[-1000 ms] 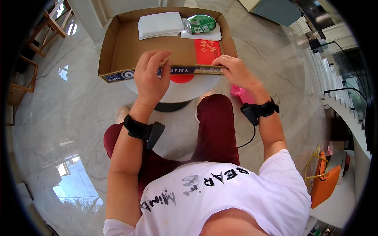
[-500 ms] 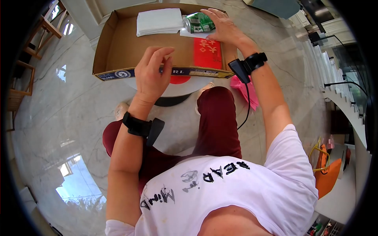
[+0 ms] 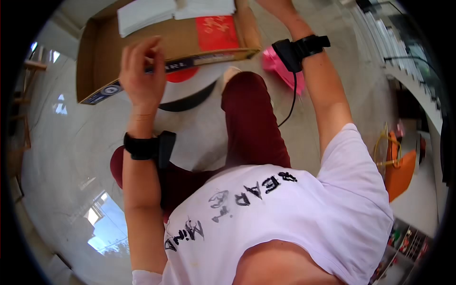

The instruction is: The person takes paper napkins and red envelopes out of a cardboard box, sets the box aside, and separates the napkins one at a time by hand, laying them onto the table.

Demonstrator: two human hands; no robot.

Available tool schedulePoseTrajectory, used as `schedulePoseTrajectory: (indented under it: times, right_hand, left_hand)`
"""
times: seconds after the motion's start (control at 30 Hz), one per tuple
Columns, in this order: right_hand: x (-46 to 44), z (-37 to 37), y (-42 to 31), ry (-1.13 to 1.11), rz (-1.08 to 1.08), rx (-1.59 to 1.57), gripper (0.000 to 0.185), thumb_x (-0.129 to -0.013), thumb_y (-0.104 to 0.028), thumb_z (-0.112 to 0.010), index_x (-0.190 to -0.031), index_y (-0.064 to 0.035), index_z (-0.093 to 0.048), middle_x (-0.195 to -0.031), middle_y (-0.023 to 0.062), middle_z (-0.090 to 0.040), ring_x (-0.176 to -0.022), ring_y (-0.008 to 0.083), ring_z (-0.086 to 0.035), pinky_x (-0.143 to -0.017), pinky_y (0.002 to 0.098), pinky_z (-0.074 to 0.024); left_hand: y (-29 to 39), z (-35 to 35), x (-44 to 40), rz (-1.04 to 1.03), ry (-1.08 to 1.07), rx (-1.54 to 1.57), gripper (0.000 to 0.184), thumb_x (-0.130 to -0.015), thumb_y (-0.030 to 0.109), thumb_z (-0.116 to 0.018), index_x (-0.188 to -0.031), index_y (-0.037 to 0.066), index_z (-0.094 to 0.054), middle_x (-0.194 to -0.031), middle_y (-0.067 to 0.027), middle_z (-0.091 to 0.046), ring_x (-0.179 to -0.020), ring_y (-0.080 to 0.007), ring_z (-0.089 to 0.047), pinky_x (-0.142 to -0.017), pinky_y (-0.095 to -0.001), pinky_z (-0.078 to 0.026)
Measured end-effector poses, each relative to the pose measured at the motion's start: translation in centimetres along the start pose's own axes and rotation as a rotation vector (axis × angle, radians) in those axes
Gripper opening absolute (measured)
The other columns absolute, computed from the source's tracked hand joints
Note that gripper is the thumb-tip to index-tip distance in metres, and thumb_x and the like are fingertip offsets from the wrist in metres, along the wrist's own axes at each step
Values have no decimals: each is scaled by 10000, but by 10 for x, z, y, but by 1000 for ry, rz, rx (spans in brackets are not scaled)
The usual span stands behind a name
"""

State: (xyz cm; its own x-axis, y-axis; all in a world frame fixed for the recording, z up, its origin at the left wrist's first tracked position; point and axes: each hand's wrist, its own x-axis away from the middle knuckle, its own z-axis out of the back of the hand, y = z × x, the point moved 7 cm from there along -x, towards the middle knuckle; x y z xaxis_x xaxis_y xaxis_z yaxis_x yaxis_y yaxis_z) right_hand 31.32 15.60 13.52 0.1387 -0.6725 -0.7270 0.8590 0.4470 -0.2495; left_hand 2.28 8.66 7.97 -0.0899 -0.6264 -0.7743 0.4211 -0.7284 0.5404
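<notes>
Across the top of my view lies the task area's centre, a shallow cardboard box (image 3: 97,61), tilted in my view and cut off by the upper edge. I have the left hand (image 3: 141,71) at its near wall, fingers loosely curled, a narrow gap between them and the thumb, with nothing visible in the grasp; whether it touches the cardboard I cannot tell. My right hand (image 3: 275,4) is past the box's right side, and the frame cuts off its fingers, so I cannot tell how wide they are or what they hold. Inside the box I see a white paper stack (image 3: 145,18) and, right of it, more white paper (image 3: 204,9); the red card (image 3: 217,34) with gold characters lies just below that. Under the box shows a round white stand (image 3: 187,90). A crumpled pink item (image 3: 283,71) lies on the floor (image 3: 76,142), near the right wrist's black strap (image 3: 311,46).
</notes>
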Motion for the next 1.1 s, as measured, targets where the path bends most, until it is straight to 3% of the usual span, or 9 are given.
schedulePoseTrajectory:
  times: [0.07, 0.17, 0.2, 0.27, 0.4, 0.47, 0.73, 0.83, 1.1]
  right_hand:
    - [26, 28, 37, 133, -118, -33, 589, -713, -164, -743, -1249, -51, -529, -1135, 173, -600, -988, 266, -608, -817, 347, -504]
    - [99, 47, 116, 73, -475, 57, 611, -690, -207, -771, -1235, -59, -539, -1017, 150, -651, -902, 242, -634, -784, 346, -513]
    - [133, 44, 139, 27, -587, 71, 582, -692, -207, -744, -1217, -72, -534, -912, 155, -672, -835, 290, -656, -746, 373, -528]
    - [223, 31, 194, -206, -771, 138, 630, -723, -327, -785, -1243, -65, -543, -1150, 129, -614, -1053, 210, -598, -874, 340, -481]
    - [401, -11, 238, -285, -1096, -123, 604, -719, -298, -806, -1186, 1, -568, -1008, 85, -639, -894, 188, -612, -783, 305, -489]
    - [463, -14, 217, -318, -1429, -212, 650, -708, -257, -815, -1236, -7, -531, -1054, 71, -611, -895, 161, -591, -759, 273, -481]
    - [561, -14, 188, -597, -1543, 78, 723, -693, -308, -790, -1295, -40, -492, -1198, 181, -590, -1105, 308, -576, -916, 374, -460]
    - [562, -17, 186, -544, -1539, 210, 698, -684, -298, -780, -1279, -58, -507, -1203, 207, -569, -1130, 337, -544, -944, 384, -447]
    - [552, -36, 199, -696, -1364, 335, 580, -716, -198, -721, -1257, -131, -524, -1302, 173, -437, -1157, 368, -490, -977, 419, -433]
  left_hand:
    - [3, -5, 3, -41, 32, 4, 223, -779, -7, -686, -981, 79, -653, -948, -59, -614, -701, -147, -608, -591, -260, -479]
    - [2, -9, 9, -83, 26, -69, 241, -770, -8, -701, -991, 76, -655, -965, -64, -617, -732, -148, -615, -626, -265, -487]
    - [-1, -10, 11, -84, 18, -83, 244, -768, -7, -705, -992, 77, -656, -967, -63, -617, -738, -149, -615, -634, -267, -490]
    - [-4, -10, 13, -69, 0, -128, 248, -766, -13, -712, -994, 68, -655, -970, -64, -618, -745, -142, -612, -640, -264, -492]
    - [-14, -12, 16, -46, -2, -160, 234, -798, 4, -700, -1021, 59, -655, -969, -53, -618, -738, -119, -604, -673, -248, -503]
    - [-16, -17, 21, -41, 0, -176, 228, -801, 8, -700, -1019, 59, -657, -970, -53, -618, -721, -115, -600, -671, -248, -503]
    - [-6, -30, 23, -51, -69, -283, 223, -811, -19, -688, -1022, 30, -635, -1020, -77, -601, -723, -121, -595, -649, -237, -521]
    - [-5, -30, 23, -69, -78, -301, 198, -824, -17, -677, -1012, 19, -628, -1021, -79, -600, -729, -122, -591, -647, -235, -519]
    - [-7, -29, 24, -54, -88, -334, 187, -828, -35, -664, -1002, 3, -606, -1016, -99, -595, -814, -164, -600, -670, -256, -528]
